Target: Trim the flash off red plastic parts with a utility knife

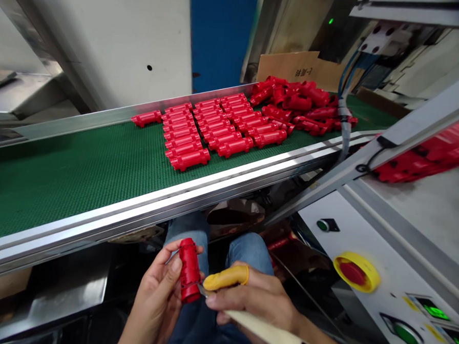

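Observation:
Over my lap, my left hand point(164, 286) grips a red plastic cylindrical part point(189, 270), its thumb along one side. The part stands nearly upright, with ribs and cutouts on its surface. My right hand point(253, 301) is closed around a trimming knife point(262, 329) with a long pale handle. A yellow finger cot covers its index finger. The short metal blade meets the lower edge of the part, close to its bottom end. My left fingers behind the part are mostly hidden.
A green conveyor belt point(79, 169) with a metal rail crosses ahead. On it lie rows of red parts point(189, 159) and a loose pile point(302, 101), with cardboard point(289, 66) behind. At right stands a control panel with a red-and-yellow emergency stop button point(353, 272).

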`<state>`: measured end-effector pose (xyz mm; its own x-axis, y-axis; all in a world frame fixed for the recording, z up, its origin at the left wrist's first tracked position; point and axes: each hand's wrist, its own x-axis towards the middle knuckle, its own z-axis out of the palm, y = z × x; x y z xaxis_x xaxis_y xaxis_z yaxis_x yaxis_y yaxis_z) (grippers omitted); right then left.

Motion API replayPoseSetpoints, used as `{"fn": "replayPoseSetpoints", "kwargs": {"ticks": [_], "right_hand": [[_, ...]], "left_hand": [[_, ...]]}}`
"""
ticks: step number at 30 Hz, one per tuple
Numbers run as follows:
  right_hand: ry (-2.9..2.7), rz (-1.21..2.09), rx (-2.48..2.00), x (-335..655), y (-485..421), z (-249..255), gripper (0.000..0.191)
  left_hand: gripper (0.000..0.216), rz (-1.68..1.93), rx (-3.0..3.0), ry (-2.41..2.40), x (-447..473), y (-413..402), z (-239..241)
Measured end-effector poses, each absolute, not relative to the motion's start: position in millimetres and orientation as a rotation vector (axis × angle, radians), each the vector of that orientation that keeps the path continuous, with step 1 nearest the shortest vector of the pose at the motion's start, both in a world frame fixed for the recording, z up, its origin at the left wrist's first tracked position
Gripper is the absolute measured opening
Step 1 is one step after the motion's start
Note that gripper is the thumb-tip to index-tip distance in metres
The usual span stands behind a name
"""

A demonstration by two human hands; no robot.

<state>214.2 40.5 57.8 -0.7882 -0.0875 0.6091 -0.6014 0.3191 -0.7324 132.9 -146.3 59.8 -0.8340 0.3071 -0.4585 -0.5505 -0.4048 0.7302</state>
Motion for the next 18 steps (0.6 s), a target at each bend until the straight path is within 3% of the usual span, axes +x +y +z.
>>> {"fn": "replayPoseSetpoints", "kwargs": {"ticks": [10, 15, 18], "right_hand": [[-2.175, 1.36, 0.784, 209, 43, 60, 0.016], [-1.994, 1.696, 0.247, 218, 43, 66, 0.011], [-2.071, 1.699, 0.301, 220, 45, 70, 0.015]], "left_hand": [[0.051, 2.218, -0.384, 1.259, 134, -146, 58], [0.054, 2.209, -0.393, 1.247, 134, -148, 59], [0.054, 2.212, -0.379, 1.25, 134, -148, 60]]}}
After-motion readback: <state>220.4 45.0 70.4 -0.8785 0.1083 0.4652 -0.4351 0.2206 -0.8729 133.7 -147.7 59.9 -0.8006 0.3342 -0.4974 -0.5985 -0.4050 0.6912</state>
